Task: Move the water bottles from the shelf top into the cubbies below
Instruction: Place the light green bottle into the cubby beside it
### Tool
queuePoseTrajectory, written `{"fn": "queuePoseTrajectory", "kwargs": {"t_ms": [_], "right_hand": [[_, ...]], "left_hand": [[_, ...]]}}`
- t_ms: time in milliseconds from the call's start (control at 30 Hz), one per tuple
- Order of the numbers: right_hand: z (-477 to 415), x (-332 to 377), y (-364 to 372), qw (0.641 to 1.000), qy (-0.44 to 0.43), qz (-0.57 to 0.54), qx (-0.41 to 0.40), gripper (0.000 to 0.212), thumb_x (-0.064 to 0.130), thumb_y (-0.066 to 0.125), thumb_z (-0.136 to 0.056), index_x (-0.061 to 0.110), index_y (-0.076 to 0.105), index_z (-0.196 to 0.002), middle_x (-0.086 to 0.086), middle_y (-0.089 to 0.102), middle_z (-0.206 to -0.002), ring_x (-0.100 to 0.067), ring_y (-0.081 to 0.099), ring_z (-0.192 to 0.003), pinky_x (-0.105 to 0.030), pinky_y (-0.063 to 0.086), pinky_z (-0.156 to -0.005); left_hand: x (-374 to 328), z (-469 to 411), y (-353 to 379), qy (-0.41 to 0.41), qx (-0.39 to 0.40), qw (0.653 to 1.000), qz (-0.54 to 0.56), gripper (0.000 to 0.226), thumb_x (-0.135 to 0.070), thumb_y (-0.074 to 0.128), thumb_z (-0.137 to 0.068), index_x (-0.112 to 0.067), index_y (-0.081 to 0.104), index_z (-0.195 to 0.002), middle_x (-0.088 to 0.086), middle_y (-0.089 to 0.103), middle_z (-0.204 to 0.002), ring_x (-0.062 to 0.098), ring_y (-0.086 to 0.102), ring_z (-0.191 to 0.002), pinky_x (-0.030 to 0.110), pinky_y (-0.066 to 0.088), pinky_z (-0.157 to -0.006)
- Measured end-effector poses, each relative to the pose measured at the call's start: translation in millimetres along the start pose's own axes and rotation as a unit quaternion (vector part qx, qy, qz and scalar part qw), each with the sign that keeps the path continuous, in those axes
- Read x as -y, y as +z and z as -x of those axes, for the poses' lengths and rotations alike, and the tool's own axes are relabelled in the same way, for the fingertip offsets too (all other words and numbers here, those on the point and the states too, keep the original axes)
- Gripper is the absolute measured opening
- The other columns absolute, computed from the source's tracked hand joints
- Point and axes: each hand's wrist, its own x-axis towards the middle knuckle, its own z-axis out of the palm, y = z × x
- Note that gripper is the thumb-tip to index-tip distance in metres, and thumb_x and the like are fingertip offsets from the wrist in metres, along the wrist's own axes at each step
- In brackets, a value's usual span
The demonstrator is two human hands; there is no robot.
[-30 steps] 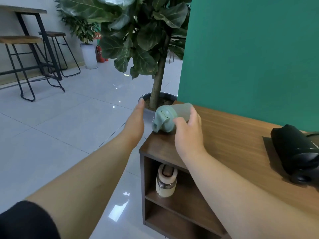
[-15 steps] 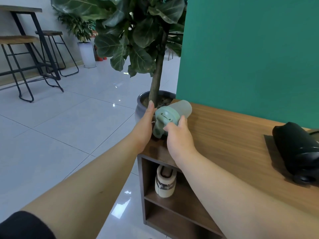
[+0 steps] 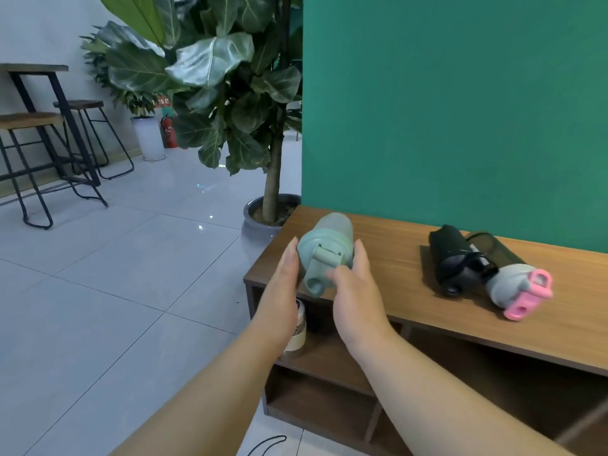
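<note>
green bottle now held between both hands at the shelf corner

compared with a second ago, the left hand (image 3: 285,292) has closed in: then it stood apart from the green bottle (image 3: 324,250), now its flat fingers press on the lid's left side. the bottle lies on its side at the left end of the shelf top (image 3: 394,284), lid toward the person, and it looks a little raised at the lid end, though i cannot tell if it has left the wood. the right hand (image 3: 353,287) has slid from the top of the bottle to its right side, thumb across the lid's flap. so both hands grasp this one bottle, and i judge the lift toward a cubby is starting.

both forearms reach forward, the palms facing each other.

below the corner, a beige bottle (image 3: 297,334) already stands in the top left cubby, partly hidden by the left wrist. further right on the shelf top lie a black bottle (image 3: 457,258) and a grey-pink bottle (image 3: 513,284), touching, not yet moved.
</note>
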Motion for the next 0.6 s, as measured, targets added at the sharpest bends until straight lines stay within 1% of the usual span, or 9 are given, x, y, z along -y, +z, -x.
{"fn": "queuePoseTrajectory", "kwargs": {"t_ms": [33,100,167,200,267,367,433,500,600], "right_hand": [[13,2,-5,1.000,0.000,-0.001,-0.001,0.059,0.006,0.048,-0.088,0.045,0.039,-0.131,0.016,0.051,-0.118,0.009,0.053,-0.103,-0.009,0.041,-0.083],[36,7,-15,1.000,0.007,-0.009,0.006,0.055,0.001,0.047,-0.090,0.048,0.041,-0.119,0.018,0.051,-0.114,0.025,0.051,-0.093,0.002,0.039,-0.075],[56,9,-22,1.000,0.013,-0.006,0.004,0.066,0.003,0.049,-0.091,0.037,0.034,-0.146,0.014,0.046,-0.140,0.019,0.044,-0.116,-0.007,0.035,-0.094],[66,11,-25,1.000,0.015,0.003,0.007,0.076,0.007,0.049,-0.090,0.033,0.020,-0.156,0.013,0.036,-0.153,0.007,0.036,-0.131,-0.017,0.032,-0.104],[82,11,-30,1.000,0.014,0.015,0.013,0.084,0.012,0.050,-0.090,0.033,0.008,-0.159,0.015,0.025,-0.160,-0.004,0.026,-0.144,-0.027,0.025,-0.115],[99,4,-38,1.000,0.006,0.013,0.014,0.075,0.013,0.050,-0.092,0.035,0.018,-0.156,0.019,0.029,-0.156,0.001,0.030,-0.141,-0.024,0.031,-0.113],[106,-4,-42,1.000,0.012,0.016,0.019,0.071,0.012,0.049,-0.095,0.033,0.021,-0.156,0.020,0.032,-0.152,0.001,0.033,-0.138,-0.020,0.032,-0.109],[105,-19,-45,0.999,0.031,0.026,0.019,0.077,0.014,0.050,-0.093,0.032,0.014,-0.159,0.017,0.030,-0.156,-0.005,0.030,-0.142,-0.029,0.031,-0.115],[99,-42,-46,0.997,0.057,0.052,0.014,0.080,0.024,0.052,-0.086,0.036,0.017,-0.158,0.017,0.036,-0.155,-0.007,0.035,-0.142,-0.038,0.032,-0.117]], "left_hand": [[-2,19,7,-0.002,0.001,1.000,0.010,0.045,-0.039,0.030,-0.107,-0.026,0.041,-0.149,-0.021,0.041,-0.137,-0.006,0.036,-0.127,-0.011,0.035,-0.082],[-10,43,19,-0.013,0.019,0.998,0.065,0.043,-0.056,0.035,-0.095,-0.042,0.057,-0.129,-0.031,0.061,-0.128,-0.012,0.052,-0.123,0.006,0.037,-0.105],[-13,59,21,-0.019,0.019,0.995,0.099,0.041,-0.070,0.036,-0.091,-0.050,0.059,-0.118,-0.033,0.069,-0.120,-0.012,0.056,-0.125,0.025,0.034,-0.117],[-14,68,22,-0.009,0.017,0.996,0.089,0.041,-0.073,0.036,-0.092,-0.053,0.056,-0.120,-0.034,0.067,-0.124,-0.010,0.053,-0.129,0.028,0.032,-0.118],[-15,87,23,0.009,0.022,0.999,0.047,0.056,-0.077,0.037,-0.084,-0.051,0.048,-0.132,-0.031,0.061,-0.136,-0.006,0.046,-0.138,0.029,0.030,-0.120],[-6,105,26,0.014,0.008,1.000,0.010,0.091,-0.088,0.039,-0.077,-0.038,0.035,-0.153,-0.015,0.048,-0.154,0.006,0.037,-0.148,0.041,0.026,-0.125],[7,111,29,0.019,0.000,1.000,-0.011,0.081,-0.085,0.037,-0.082,-0.042,0.036,-0.151,-0.014,0.049,-0.152,0.008,0.038,-0.146,0.044,0.029,-0.124],[25,112,32,0.007,-0.003,1.000,-0.012,0.060,-0.065,0.035,-0.096,-0.040,0.038,-0.150,-0.010,0.051,-0.150,0.008,0.045,-0.142,0.043,0.036,-0.121],[57,103,35,-0.026,-0.008,0.999,-0.038,0.046,-0.043,0.028,-0.110,-0.026,0.039,-0.151,0.002,0.051,-0.151,0.020,0.043,-0.145,0.054,0.034,-0.120]]}}
